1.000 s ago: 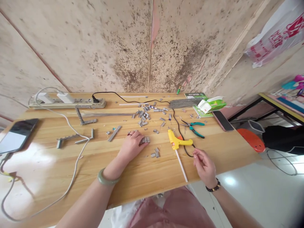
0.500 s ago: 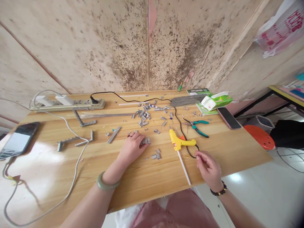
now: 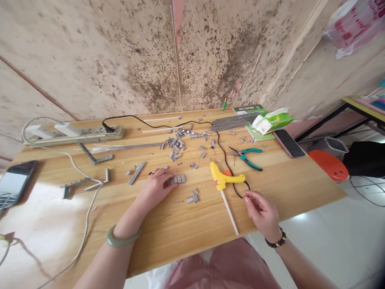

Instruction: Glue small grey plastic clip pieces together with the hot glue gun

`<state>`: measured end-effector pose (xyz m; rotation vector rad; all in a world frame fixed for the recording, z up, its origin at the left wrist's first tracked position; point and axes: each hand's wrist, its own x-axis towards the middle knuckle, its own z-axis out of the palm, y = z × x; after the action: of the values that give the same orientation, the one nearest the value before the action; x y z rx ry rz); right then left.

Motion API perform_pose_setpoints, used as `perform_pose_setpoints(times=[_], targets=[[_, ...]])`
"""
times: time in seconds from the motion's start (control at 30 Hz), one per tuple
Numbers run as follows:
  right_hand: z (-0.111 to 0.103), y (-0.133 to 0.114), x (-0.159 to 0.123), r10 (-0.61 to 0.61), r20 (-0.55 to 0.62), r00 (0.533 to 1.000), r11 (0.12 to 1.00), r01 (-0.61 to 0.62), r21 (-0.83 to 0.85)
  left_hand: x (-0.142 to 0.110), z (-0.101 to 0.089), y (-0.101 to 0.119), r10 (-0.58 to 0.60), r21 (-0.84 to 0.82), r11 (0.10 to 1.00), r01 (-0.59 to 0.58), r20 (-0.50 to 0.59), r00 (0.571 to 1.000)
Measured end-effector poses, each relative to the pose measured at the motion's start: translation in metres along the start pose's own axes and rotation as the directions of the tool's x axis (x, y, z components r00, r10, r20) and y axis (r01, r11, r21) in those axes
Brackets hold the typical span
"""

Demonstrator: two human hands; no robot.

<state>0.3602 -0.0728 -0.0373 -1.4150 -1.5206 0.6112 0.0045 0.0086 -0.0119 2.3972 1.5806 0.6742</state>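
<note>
My left hand (image 3: 158,185) lies on the table, its thumb and fingers closed around the left end of a short row of grey blocks (image 3: 179,179). The hand covers part of that row. At the right, my right hand (image 3: 262,212) is held in a pinch near the table's front edge. Whatever its fingertips hold, if anything, is too small to make out. Just left of it, a yellow glue gun (image 3: 225,178) lies on its side with a white glue stick (image 3: 230,212) sticking out behind. Its black cord (image 3: 237,190) passes close to my right fingertips.
Loose grey pieces (image 3: 175,147) are heaped at mid-table. Teal-handled pliers (image 3: 251,158), a phone (image 3: 289,143), a tissue pack (image 3: 275,120) and a wire bundle (image 3: 234,121) lie right. A power strip (image 3: 114,134), white cable (image 3: 95,204), grey assemblies (image 3: 75,184) and another phone (image 3: 18,182) are left.
The view has turned slightly right. My left hand has slid a little left along the grey block row, so more of it shows. My right hand keeps its pinch.
</note>
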Motion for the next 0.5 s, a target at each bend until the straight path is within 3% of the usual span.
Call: perform_pose_setpoints(times=[0.5], targets=[[-0.0018, -0.0006, 0.0003, 0.038, 0.053, 0.998, 0.997, -0.041, 0.067, 0.0003, 0.0048, 0.0032, 0.024, -0.011, 1.0, -0.024, -0.027, 0.999]])
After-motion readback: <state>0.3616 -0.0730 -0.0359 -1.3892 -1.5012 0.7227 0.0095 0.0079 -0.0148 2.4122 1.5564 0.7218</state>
